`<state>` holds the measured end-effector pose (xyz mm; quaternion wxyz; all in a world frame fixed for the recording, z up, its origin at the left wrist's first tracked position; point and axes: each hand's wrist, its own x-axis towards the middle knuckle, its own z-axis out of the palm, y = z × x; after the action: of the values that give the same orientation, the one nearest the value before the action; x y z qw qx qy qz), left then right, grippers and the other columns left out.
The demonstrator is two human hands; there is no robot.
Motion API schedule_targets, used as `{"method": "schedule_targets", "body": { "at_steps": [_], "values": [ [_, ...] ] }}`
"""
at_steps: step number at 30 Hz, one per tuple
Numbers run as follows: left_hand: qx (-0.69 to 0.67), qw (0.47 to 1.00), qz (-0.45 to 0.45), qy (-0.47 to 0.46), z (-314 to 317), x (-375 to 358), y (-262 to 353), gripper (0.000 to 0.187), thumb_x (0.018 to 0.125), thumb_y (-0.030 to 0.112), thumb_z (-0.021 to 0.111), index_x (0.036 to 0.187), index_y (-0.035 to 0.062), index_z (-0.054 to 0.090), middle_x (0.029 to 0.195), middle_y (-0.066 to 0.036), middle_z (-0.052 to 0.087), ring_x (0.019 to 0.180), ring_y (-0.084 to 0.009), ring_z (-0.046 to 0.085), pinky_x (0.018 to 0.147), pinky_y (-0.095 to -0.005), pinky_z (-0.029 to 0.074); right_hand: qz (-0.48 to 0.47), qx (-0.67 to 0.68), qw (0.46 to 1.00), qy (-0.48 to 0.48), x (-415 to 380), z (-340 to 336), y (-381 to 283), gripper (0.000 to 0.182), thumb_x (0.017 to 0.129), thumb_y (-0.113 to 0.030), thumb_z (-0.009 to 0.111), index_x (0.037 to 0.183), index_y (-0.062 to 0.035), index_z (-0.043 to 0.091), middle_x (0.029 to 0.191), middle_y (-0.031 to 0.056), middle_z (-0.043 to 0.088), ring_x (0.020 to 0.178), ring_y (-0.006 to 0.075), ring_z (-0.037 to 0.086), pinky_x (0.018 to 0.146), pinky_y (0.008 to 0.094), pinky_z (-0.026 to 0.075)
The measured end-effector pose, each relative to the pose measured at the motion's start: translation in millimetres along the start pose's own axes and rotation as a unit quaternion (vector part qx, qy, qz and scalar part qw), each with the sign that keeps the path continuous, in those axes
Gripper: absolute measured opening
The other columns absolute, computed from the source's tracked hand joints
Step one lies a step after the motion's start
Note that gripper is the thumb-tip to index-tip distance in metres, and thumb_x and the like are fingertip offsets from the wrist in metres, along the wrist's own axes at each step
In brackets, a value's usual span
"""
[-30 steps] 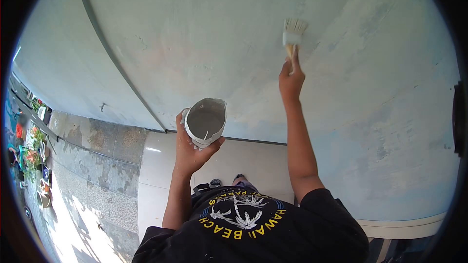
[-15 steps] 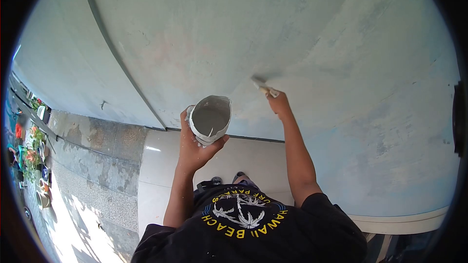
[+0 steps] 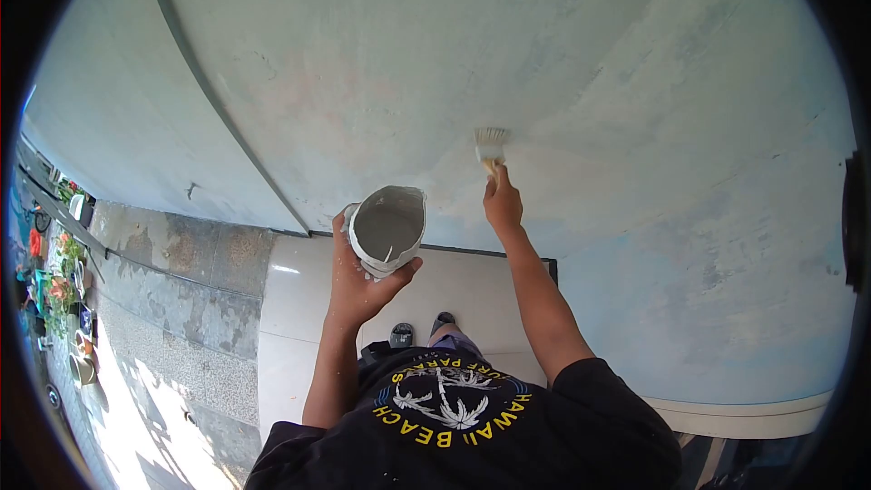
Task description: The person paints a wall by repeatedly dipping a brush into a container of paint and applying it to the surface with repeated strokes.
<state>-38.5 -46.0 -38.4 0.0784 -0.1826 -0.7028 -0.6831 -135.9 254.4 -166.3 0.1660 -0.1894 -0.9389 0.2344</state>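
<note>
My left hand (image 3: 358, 281) is wrapped round a white, rough-rimmed container (image 3: 387, 231), its fingers mostly hidden behind it. Greyish-white paint (image 3: 388, 225) lies inside, and smears of it coat the outside near my fingers. My right hand (image 3: 503, 202) grips the light handle of a flat paintbrush (image 3: 491, 145). The bristles point away from me and overlap the pale wall (image 3: 435, 82), which carries blue-green, pinkish and whitish patches.
A dark vertical strip (image 3: 195, 68) runs down the wall at left. Below are pale floor tiles (image 3: 304, 299) and my feet in dark sandals (image 3: 402, 335). Grey paving (image 3: 213, 345) stretches left towards potted plants (image 3: 63, 295). A light ledge (image 3: 744, 416) lines the wall's lower right.
The brush has turned from slanting left to nearly upright, its bristles now spread in view. My right hand has shifted slightly left and down. The container has barely moved.
</note>
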Motion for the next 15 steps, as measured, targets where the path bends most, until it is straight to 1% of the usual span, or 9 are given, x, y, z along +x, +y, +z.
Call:
{"method": "schedule_targets", "body": {
  "at_steps": [1,3,4,6,7,9,12,13,15],
  "values": [
    [0.001,1.000,-0.003,-0.001,-1,-2,1,0.084,0.068,0.016,0.083,0.132,0.0018,0.031,0.119,-0.014,0.056,0.111,-0.0222,0.057,0.094,-0.0355,0.046,0.002,0.001,1.000,-0.003,3,27,25,0.034,0.096,-0.024,0.052,0.128,-0.0134,0.051,0.091,0.0231,0.068,0.085,0.0405,0.067,0.070,0.0490,0.053],
    [-0.002,0.999,-0.033,0.003,-1,-1,2,0.083,0.068,0.016,0.083,0.131,0.0015,0.031,0.118,-0.014,0.057,0.110,-0.0219,0.057,0.093,-0.0353,0.046,0.038,-0.038,0.973,-0.224,12,68,70,0.032,0.094,-0.026,0.053,0.123,-0.0110,0.056,0.101,0.0259,0.067,0.098,0.0390,0.065,0.081,0.0481,0.052],
    [-0.001,1.000,-0.029,0.004,0,-1,-1,0.083,0.068,0.016,0.083,0.131,0.0015,0.031,0.118,-0.014,0.057,0.110,-0.0219,0.057,0.093,-0.0353,0.046,0.035,-0.037,0.974,-0.221,13,71,76,0.032,0.094,-0.026,0.053,0.123,-0.0110,0.056,0.101,0.0259,0.067,0.098,0.0390,0.065,0.081,0.0481,0.052],
    [-0.004,1.000,0.013,0.018,2,0,-8,0.082,0.068,0.015,0.083,0.130,0.0013,0.031,0.117,-0.014,0.057,0.109,-0.0220,0.058,0.092,-0.0354,0.046,0.063,0.039,0.985,-0.158,20,71,78,0.031,0.093,-0.027,0.054,0.117,-0.0086,0.061,0.111,0.0253,0.065,0.107,0.0369,0.062,0.089,0.0458,0.050],
    [-0.001,1.000,0.013,0.022,2,1,-11,0.082,0.068,0.015,0.083,0.130,0.0013,0.031,0.117,-0.014,0.057,0.109,-0.0220,0.058,0.092,-0.0354,0.046,0.035,0.016,0.998,-0.045,32,76,81,0.031,0.093,-0.025,0.054,0.118,-0.0072,0.060,0.115,0.0214,0.065,0.108,0.0363,0.062,0.091,0.0433,0.050],
    [0.011,1.000,-0.016,0.008,-5,-1,-11,0.082,0.068,0.015,0.083,0.131,0.0013,0.031,0.117,-0.014,0.057,0.109,-0.0222,0.058,0.092,-0.0356,0.046,-0.016,0.073,0.996,-0.040,51,-16,16,0.031,0.090,-0.025,0.060,0.118,-0.0097,0.062,0.114,0.0197,0.065,0.104,0.0391,0.062,0.088,0.0442,0.050],
    [0.008,1.000,0.004,0.010,-6,6,-7,0.082,0.069,0.015,0.083,0.131,0.0016,0.030,0.117,-0.014,0.057,0.109,-0.0223,0.058,0.093,-0.0355,0.046,-0.108,0.182,0.971,0.109,52,-115,-46,0.028,0.090,-0.019,0.063,0.117,-0.0095,0.062,0.113,0.0185,0.066,0.103,0.0369,0.063,0.085,0.0404,0.050],
    [-0.001,1.000,0.005,0.015,-5,6,-5,0.082,0.069,0.015,0.083,0.131,0.0016,0.030,0.116,-0.013,0.057,0.109,-0.0223,0.058,0.093,-0.0354,0.046,-0.068,0.215,0.966,0.128,45,-142,-69,0.028,0.092,-0.018,0.062,0.118,-0.0083,0.062,0.115,0.0193,0.065,0.104,0.0349,0.063,0.086,0.0393,0.050],
    [-0.002,1.000,0.007,0.009,-4,7,1,0.082,0.069,0.015,0.083,0.131,0.0016,0.030,0.116,-0.014,0.057,0.110,-0.0223,0.058,0.094,-0.0354,0.046,-0.079,0.259,0.946,0.177,39,-169,-97,0.026,0.094,-0.017,0.059,0.118,-0.0081,0.061,0.111,0.0208,0.066,0.101,0.0355,0.065,0.083,0.0382,0.051]
  ]
}}
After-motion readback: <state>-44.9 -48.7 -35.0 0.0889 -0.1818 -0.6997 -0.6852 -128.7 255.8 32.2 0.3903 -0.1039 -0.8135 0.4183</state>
